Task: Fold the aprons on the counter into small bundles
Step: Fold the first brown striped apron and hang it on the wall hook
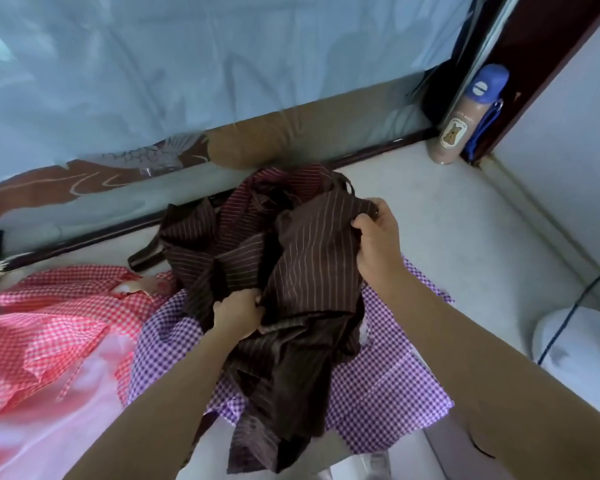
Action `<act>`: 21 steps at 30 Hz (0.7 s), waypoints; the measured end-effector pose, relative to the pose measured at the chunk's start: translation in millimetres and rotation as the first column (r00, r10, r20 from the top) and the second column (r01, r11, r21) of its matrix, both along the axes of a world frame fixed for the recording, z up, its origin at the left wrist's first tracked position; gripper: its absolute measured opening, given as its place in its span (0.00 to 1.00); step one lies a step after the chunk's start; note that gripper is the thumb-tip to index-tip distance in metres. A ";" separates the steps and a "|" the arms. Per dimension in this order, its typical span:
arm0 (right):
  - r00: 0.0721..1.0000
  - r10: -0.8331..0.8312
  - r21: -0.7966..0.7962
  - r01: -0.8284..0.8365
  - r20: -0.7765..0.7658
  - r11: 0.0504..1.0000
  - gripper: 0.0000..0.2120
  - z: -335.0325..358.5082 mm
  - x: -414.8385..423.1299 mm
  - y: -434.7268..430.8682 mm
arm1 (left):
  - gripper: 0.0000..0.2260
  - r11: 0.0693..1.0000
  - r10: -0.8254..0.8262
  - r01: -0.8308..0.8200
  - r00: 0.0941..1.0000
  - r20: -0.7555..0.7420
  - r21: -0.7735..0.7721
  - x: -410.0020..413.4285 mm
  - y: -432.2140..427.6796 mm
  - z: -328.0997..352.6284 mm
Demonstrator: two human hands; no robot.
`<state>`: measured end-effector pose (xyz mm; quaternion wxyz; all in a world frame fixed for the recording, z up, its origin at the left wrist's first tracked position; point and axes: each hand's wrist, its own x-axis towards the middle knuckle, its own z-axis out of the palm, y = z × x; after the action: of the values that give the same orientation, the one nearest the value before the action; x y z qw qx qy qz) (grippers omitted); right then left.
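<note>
A crumpled dark brown apron with thin light stripes [302,258] is heaped in the middle of the pale counter [447,220]. My left hand [238,315] grips a fold of it near the front. My right hand [374,233] pinches its upper right edge and holds that part raised. Under the heap lies a purple-and-white checked apron [388,386], spread flat. A red-and-white checked apron [49,327] lies rumpled to the left, its pink lining showing.
A glass partition [222,81] with a dark frame runs along the counter's back edge. A bottle with a blue cap [465,116] stands in the far right corner. A white rounded object with a blue cord [568,341] sits at the right.
</note>
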<state>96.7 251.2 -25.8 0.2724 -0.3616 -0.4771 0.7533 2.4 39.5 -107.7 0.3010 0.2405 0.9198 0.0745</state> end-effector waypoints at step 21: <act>0.266 0.762 -0.007 -0.942 0.591 0.334 0.30 -43.1 75.5 -20.3 | 0.08 0.898 0.358 -0.296 0.922 -0.149 0.327 76.7 -48.1 35.8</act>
<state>172.2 230.9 -68.9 -0.2606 -0.1630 -0.7714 0.5571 79.1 -8.6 -71.9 0.1476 0.1308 0.9513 0.2368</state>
